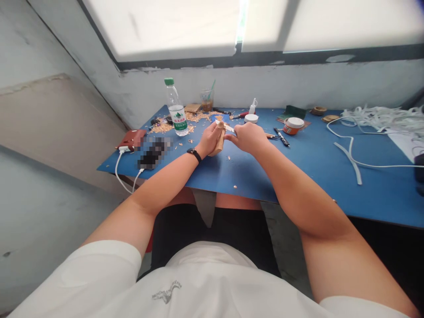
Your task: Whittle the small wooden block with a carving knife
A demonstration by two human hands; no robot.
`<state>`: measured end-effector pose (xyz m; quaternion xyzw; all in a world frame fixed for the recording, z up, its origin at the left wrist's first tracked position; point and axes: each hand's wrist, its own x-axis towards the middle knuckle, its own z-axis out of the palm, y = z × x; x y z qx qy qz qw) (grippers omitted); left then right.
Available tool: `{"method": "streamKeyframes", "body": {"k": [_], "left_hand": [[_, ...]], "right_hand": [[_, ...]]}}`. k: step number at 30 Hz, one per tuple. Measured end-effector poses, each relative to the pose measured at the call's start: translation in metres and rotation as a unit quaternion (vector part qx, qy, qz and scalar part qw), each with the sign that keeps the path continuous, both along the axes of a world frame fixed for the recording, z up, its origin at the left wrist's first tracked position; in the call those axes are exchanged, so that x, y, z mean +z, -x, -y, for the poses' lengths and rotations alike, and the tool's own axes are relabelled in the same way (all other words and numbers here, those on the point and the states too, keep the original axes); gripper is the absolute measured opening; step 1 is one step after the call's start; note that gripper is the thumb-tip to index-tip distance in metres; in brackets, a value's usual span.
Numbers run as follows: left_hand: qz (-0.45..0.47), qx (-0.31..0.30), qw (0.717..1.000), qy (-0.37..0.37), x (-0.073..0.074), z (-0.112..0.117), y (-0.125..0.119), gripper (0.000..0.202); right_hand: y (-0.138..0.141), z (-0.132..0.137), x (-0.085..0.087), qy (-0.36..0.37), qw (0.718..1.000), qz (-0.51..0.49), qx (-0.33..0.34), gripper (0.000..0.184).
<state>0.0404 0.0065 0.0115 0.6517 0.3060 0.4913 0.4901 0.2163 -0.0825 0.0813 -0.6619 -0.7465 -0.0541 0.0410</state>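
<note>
Wooden piece [219, 141], pale and rounded, stands almost upright on the blue table [314, 181], towards the middle of its left half. The left hand [208, 139] is wrapped closed around its side. The right hand [247, 137] is curled tight on a knife [228, 128], with the handle mostly buried in the fist and the short blade reaching left to the top of the wood. A black wristband [194, 154] circles the left wrist.

Light wood shavings [195, 117] lie heaped just behind the hands, with loose chips scattered over the smooth tabletop towards its front edge. A clear plastic water bottle [176, 111] with a green cap rises beside the heap, just left of the left hand. Farther back stands a see-through cup [207, 100] with a green straw.

Right of the hands lie dark pens [281, 137], a squat jar [293, 125] with a white lid and, behind it, a small white dropper bottle [253, 106]. Two low wooden rings [324, 115] sit near the wall.

Flat white strips [380, 117] are tangled at the far right, one trailing across the blue surface. At the left edge rest a red case [132, 139] and a blurred dark object [154, 153], from which a white cable [119, 172] hangs off the table.
</note>
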Motion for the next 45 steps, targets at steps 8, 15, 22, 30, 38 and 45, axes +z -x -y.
{"method": "streamKeyframes", "body": {"k": [8, 15, 22, 30, 38, 45], "left_hand": [[-0.037, -0.045, 0.998, -0.004, -0.008, -0.007, 0.002, 0.085], [-0.050, -0.044, 0.998, -0.019, -0.002, -0.004, 0.003, 0.080], [-0.052, -0.029, 0.998, -0.033, -0.003, -0.004, 0.006, 0.084], [-0.042, -0.002, 0.999, -0.024, 0.004, 0.001, -0.003, 0.092], [-0.022, 0.066, 0.997, -0.025, 0.006, 0.005, 0.001, 0.084], [-0.034, 0.002, 0.999, 0.021, -0.005, -0.007, 0.003, 0.084]], "right_hand": [[-0.004, 0.003, 0.001, -0.011, 0.996, 0.043, 0.073, 0.055], [-0.009, 0.003, 0.004, -0.005, 0.995, 0.032, 0.091, 0.059], [-0.009, 0.002, 0.010, 0.010, 0.997, 0.040, 0.071, 0.064], [0.002, 0.006, 0.007, 0.005, 1.000, 0.026, 0.013, 0.063], [-0.003, -0.009, 0.003, -0.031, 0.998, -0.024, -0.045, 0.077], [-0.010, -0.010, -0.005, -0.022, 0.999, -0.036, -0.013, 0.072]]}}
